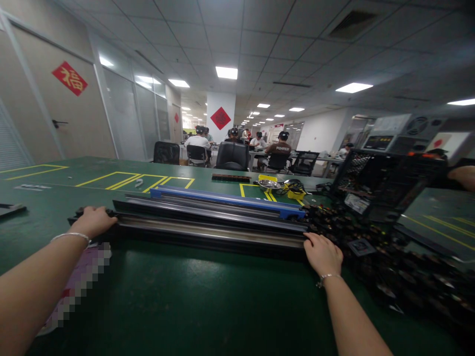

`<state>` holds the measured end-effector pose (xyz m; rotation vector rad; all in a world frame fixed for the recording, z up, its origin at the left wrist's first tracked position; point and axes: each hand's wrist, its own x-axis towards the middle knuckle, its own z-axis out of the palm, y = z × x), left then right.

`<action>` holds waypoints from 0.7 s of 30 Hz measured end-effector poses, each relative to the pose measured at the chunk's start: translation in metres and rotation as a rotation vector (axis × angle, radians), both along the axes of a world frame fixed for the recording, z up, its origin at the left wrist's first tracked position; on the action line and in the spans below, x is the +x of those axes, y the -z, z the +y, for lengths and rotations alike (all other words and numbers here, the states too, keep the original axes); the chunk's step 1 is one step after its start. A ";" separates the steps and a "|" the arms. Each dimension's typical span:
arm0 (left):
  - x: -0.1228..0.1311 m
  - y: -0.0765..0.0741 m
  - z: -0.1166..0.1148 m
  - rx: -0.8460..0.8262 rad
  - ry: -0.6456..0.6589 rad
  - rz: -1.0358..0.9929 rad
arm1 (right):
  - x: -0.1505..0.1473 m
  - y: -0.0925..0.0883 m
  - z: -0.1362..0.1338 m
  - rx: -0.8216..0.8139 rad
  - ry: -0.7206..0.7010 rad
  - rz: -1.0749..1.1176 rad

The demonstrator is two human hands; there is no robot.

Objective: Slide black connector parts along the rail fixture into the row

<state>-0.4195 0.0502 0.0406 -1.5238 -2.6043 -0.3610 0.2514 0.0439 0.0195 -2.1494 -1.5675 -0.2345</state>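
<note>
A long black channel bar (208,230) with a shiny metal inner face lies across the green table, nearest to me. My left hand (97,221) is closed around its left end, the fingertips partly hidden. At the other end, my right hand (323,253) grips the bar with bent fingers. Just behind it and roughly parallel lies a second black bar (215,212), also with a metal strip. A blue bar (230,200) lies behind both. Beneath my left forearm is a pinkish sheet or packet (83,274), partly blurred out.
A heap of small dark parts (386,267) covers the table's right side. Behind it stands an open black computer case (365,183), with another person's arm (462,177) beside it. Farther back are a metal bowl (270,184) and a dark strip (231,178). Several people sit beyond.
</note>
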 end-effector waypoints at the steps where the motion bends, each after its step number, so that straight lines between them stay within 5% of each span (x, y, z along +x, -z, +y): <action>1: 0.003 -0.001 0.000 -0.036 0.000 -0.007 | 0.000 0.000 0.000 0.001 -0.001 -0.003; 21: 0.018 -0.018 -0.008 -0.183 -0.018 -0.038 | 0.000 0.000 -0.001 -0.008 -0.007 0.006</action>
